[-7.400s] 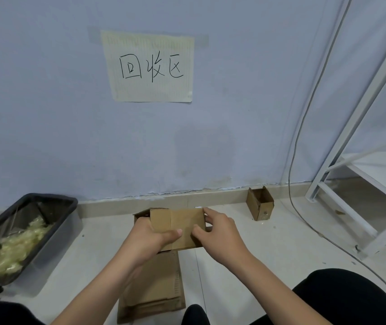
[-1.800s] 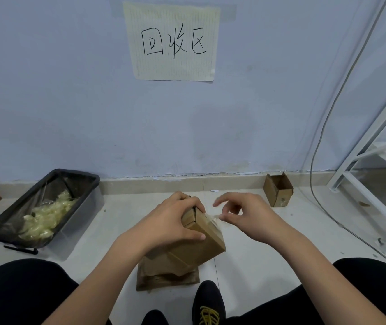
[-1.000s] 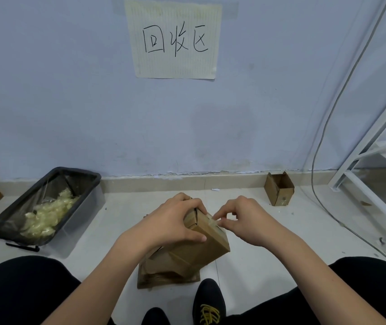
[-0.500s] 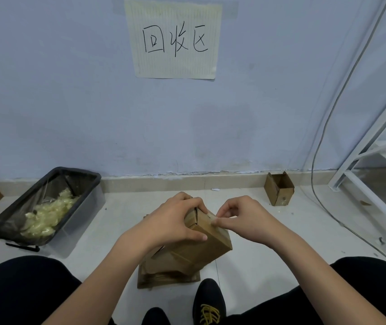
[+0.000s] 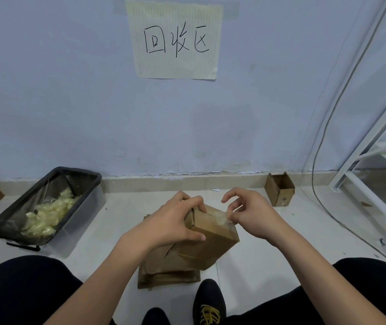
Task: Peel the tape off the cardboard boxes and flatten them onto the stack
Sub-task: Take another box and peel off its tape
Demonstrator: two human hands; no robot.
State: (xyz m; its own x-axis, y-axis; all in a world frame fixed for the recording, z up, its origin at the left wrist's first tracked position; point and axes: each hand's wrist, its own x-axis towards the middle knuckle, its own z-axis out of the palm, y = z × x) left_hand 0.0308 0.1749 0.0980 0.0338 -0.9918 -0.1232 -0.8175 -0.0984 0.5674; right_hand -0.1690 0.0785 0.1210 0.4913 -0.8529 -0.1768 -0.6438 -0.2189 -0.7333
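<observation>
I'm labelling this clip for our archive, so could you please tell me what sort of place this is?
Probably a recycling corner indoors: a handwritten paper sign reading 回收区 (recycling area) on the pale wall, a black bin holding crumpled yellowish tape, and a stack of flattened brown cardboard on the tiled floor.

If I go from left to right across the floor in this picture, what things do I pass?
Black bin with yellow scraps → left hand → held box → right hand → small open box → white rack.
</observation>
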